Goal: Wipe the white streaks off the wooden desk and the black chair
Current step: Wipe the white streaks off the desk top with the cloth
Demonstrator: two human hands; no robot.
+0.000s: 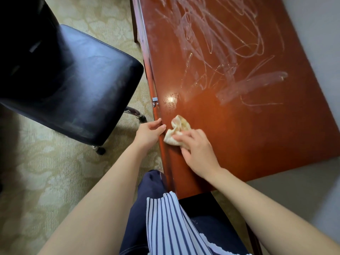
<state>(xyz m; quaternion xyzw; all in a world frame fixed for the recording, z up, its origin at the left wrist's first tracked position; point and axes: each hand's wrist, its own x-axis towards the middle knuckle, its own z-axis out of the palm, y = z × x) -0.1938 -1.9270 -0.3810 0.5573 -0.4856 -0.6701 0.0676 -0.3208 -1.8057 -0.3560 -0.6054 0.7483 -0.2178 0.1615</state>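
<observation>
The reddish-brown polished wooden desk (pixel 239 140) fills the right of my view, its long edge running down towards my body. To its left, on the pale patterned carpet (pixel 46 172), stands the black padded leather chair (pixel 73 85), near the desk but apart from it. Chalky white streaks (pixel 211 43) loop over the far half of the desktop, with one broad white smear (pixel 252 85) nearer to me; faint pale marks also show on the chair seat. My right hand (pixel 198 151) lies on the near part of the desktop, by its left edge, fingers bent over a crumpled beige cloth (pixel 177 128), grasping it and pressing it to the wood. My left hand (pixel 149 132) is relaxed and holds nothing, its fingertips touching the desk's edge just beside the cloth. A small metal lock (pixel 155 100) sits on that edge, farther along.
</observation>
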